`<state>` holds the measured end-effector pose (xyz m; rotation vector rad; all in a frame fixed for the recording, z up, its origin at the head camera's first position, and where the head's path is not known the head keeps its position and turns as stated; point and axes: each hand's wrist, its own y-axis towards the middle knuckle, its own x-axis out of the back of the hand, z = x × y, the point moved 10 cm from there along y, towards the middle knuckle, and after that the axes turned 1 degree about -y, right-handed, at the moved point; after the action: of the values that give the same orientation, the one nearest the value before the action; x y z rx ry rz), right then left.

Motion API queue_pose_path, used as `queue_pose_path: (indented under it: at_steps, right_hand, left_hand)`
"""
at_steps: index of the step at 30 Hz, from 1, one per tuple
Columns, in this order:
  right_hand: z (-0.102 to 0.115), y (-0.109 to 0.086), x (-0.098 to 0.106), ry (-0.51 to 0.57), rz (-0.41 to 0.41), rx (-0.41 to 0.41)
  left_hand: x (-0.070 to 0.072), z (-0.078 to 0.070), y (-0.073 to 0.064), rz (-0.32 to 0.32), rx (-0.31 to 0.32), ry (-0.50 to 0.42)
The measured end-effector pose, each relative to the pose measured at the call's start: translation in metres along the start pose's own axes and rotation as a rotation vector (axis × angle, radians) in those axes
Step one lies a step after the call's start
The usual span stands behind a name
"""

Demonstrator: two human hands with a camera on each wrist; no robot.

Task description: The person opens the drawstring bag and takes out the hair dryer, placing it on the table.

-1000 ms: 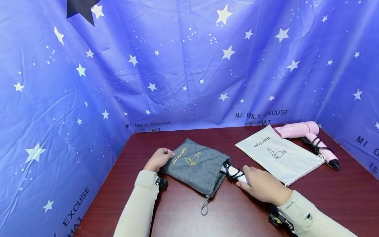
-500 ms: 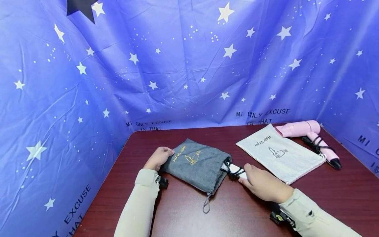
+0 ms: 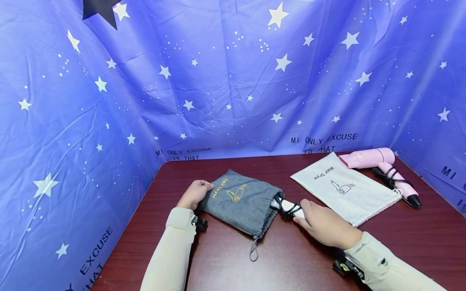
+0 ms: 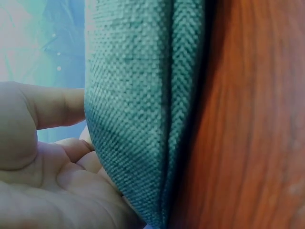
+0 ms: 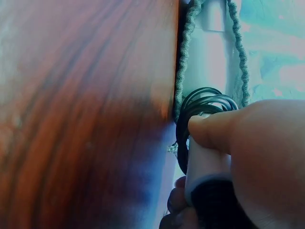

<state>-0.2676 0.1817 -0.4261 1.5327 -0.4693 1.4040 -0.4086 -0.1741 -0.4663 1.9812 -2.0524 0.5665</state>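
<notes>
A grey drawstring bag [image 3: 242, 202] with yellow "Hair Dryer" print lies on the table. At its closed left end my left hand [image 3: 194, 195] pinches the edge. The left wrist view shows the woven fabric [image 4: 128, 95] with the thumb and fingers against it. A white hair dryer [image 3: 280, 207] sticks out of the bag's mouth. Black cord [image 5: 205, 102] is wound around its handle, which my right hand [image 3: 325, 226] grips. Through the mouth, in the right wrist view, the dryer's white body shows between the gathered edges; its far part is hidden in the bag.
A white "Hair Dryer" drawstring bag [image 3: 342, 192] lies flat to the right. A pink hair dryer [image 3: 375, 158], its black cord around the handle, lies at the back right. The table [image 3: 225, 270] is dark red wood, with starry blue curtains [image 3: 218, 81] around it.
The head view has shifted slightly. Both hands keep their hold, and the grey bag and white hair dryer stay almost where they were.
</notes>
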Motion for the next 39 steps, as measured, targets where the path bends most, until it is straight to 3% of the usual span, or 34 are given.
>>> queue_pose_path:
  at_steps: [20, 29, 39]
  right_hand:
    - [0.004, 0.001, 0.007, -0.007, -0.024, 0.020]
    - [0.002, 0.001, 0.006, -0.001, -0.022, 0.028]
    - [-0.001, 0.002, 0.004, -0.003, -0.008, 0.025]
  left_hand:
    - [0.008, 0.001, 0.000, -0.030, 0.019, -0.107]
    - [0.009, 0.000, -0.001, -0.046, -0.004, -0.040]
    - [0.012, 0.002, 0.001, -0.080, -0.014, -0.039]
